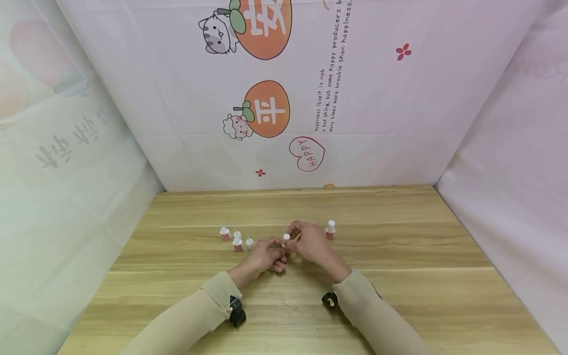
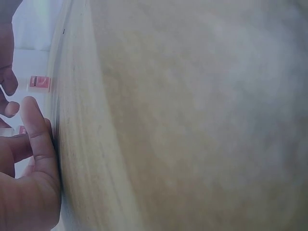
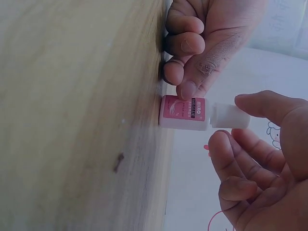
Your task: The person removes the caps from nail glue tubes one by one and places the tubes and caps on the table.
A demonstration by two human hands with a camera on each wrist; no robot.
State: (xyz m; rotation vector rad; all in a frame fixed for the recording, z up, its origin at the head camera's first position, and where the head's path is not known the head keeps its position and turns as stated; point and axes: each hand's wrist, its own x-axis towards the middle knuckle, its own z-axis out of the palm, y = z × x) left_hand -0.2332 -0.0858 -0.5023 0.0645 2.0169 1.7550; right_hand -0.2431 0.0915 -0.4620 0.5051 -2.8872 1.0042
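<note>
A small nail glue bottle point(image 3: 185, 113) with a pink label and white cap point(image 3: 230, 115) stands upright on the table between the hands. My left hand point(image 1: 265, 255) holds its body low down, thumb against the label side and the other fingers curled near the tabletop. From the other side my right hand point(image 1: 310, 241) pinches the cap, with thumb and index finger at opposite sides of it. In the right wrist view the cap sits at the top of the bottle, and a narrow ring shows beneath it.
Left of the hands, several similar bottles point(image 1: 237, 245) stand close together, some with thin nozzles showing. One capped bottle point(image 1: 330, 230) stands on the right. The wooden table point(image 1: 377, 276) meets a printed white cloth point(image 1: 364, 123) at the back.
</note>
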